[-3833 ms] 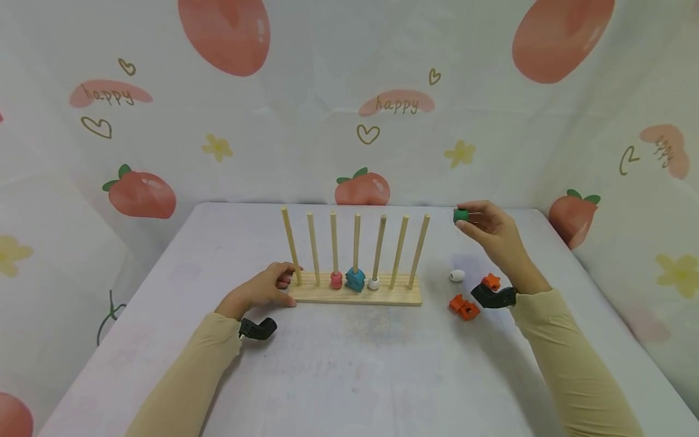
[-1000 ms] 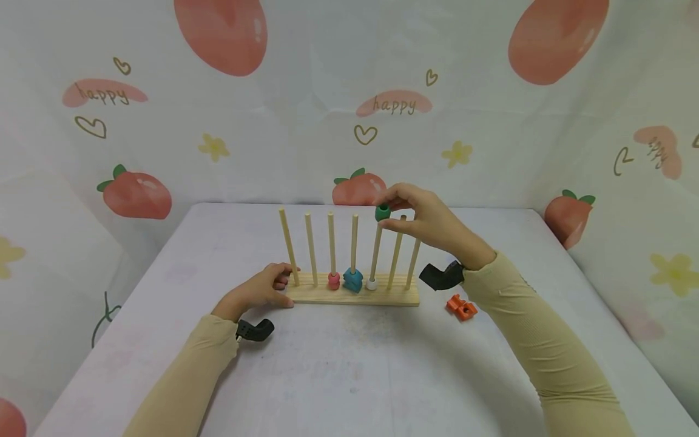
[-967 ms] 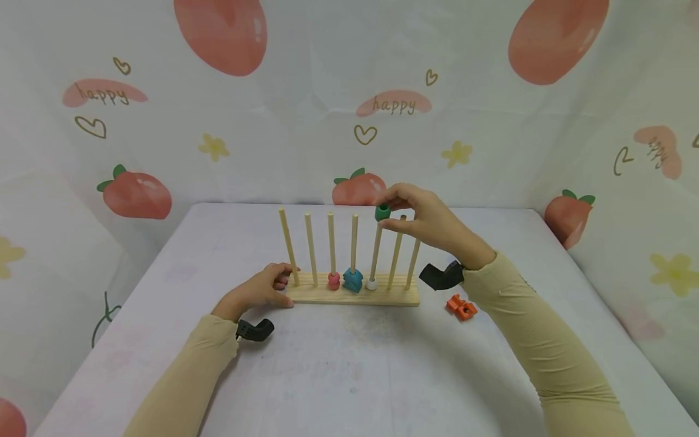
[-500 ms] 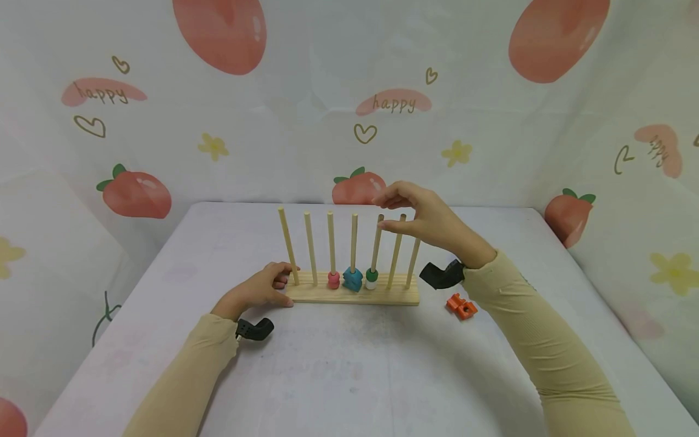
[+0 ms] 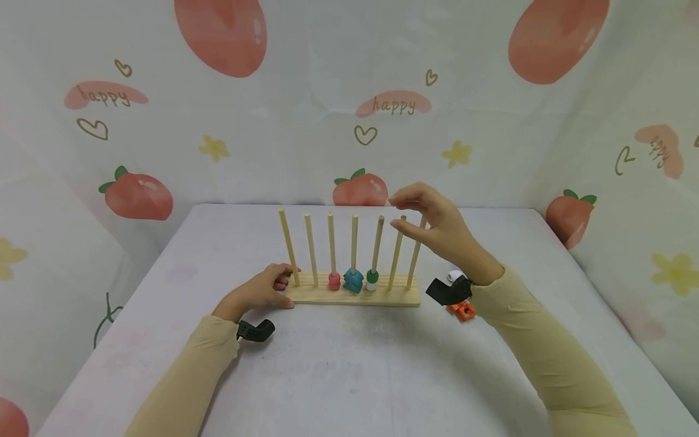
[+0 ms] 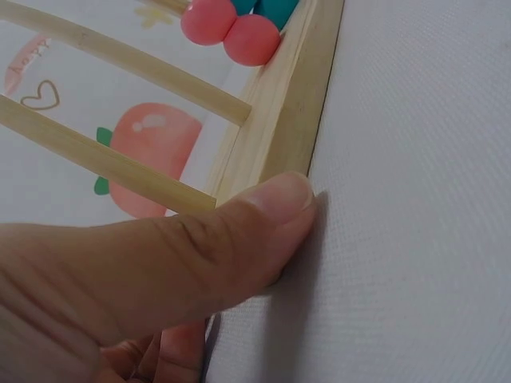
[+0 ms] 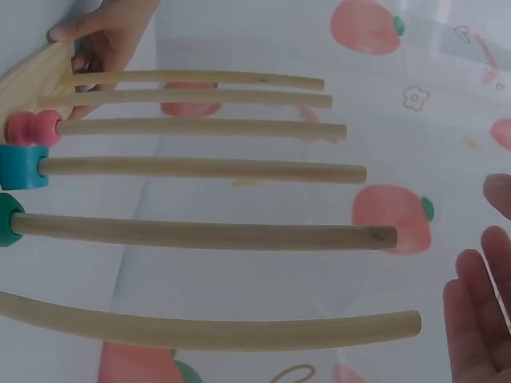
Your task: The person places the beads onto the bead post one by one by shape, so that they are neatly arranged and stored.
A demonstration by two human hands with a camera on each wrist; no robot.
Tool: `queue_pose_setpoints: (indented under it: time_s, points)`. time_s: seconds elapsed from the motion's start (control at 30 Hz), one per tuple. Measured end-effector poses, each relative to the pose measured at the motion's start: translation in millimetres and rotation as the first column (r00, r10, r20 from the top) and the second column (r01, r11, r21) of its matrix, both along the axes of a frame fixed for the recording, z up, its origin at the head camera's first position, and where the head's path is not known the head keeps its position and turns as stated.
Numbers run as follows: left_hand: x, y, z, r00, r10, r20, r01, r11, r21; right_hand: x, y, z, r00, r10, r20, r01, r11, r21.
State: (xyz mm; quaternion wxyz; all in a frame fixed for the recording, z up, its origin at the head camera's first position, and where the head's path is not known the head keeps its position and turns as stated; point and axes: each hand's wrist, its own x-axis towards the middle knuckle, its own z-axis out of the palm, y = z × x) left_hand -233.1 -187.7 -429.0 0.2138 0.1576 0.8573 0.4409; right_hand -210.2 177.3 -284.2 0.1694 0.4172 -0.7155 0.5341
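My left hand [image 5: 258,292] grips the left end of a wooden peg board [image 5: 355,297], its thumb along the front edge. The third peg from the left carries pink beads [image 6: 251,40], and the fourth blue beads [image 5: 353,281]. On the fifth, a green bead [image 5: 372,276] rests on a white bead [image 5: 371,287]. My right hand [image 5: 448,230] hovers near the tops of the right-hand pegs, thumb and fingers parted with nothing between them. The right wrist view shows those fingers [image 7: 471,319] beyond the peg tips.
To the right of the board, partly hidden by the right wrist camera [image 5: 449,291], lie a loose white bead [image 5: 454,276] and orange beads [image 5: 466,311]. A fruit-patterned cloth [image 5: 273,133] hangs behind the white table [image 5: 327,376].
The right hand let go of the green bead, which dropped down the fifth peg onto the white one. That hand then shifted a little right. The left hand stayed put.
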Motion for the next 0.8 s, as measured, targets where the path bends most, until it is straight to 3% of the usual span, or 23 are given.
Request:
queue_pose_setpoints:
  time_s: [0.2, 0.4, 0.57, 0.7, 0.8]
  points:
    - [0.8, 0.2, 0.7, 1.0, 0.001, 0.007, -0.001, 1.0, 0.004, 5.0, 12, -7.2, 0.999, -0.014, -0.029, 0.01, 0.989, -0.15]
    - [0.4, 1.1, 1.8, 1.0, 0.001, 0.002, -0.001, 1.0, -0.02, 3.5, 32, -13.9, 0.996, -0.084, -0.013, 0.077, 0.961, -0.267]
    - [0.1, 1.1, 1.1, 1.0, -0.004, 0.0, 0.004, 1.0, -0.026, 1.1, 52, -23.1, 0.983, -0.162, 0.085, 0.179, 0.952, -0.249]
    - [-0.5, 0.7, -0.3, 1.0, -0.001, 0.001, 0.001, 1.0, -0.029, 1.9, 64, -34.2, 0.961, -0.218, 0.173, 0.253, 0.943, -0.218]
    - [-1.1, 0.5, -1.1, 1.0, 0.001, 0.001, -0.001, 0.999, -0.033, 3.5, 72, -42.5, 0.936, -0.285, 0.207, 0.317, 0.938, -0.139]
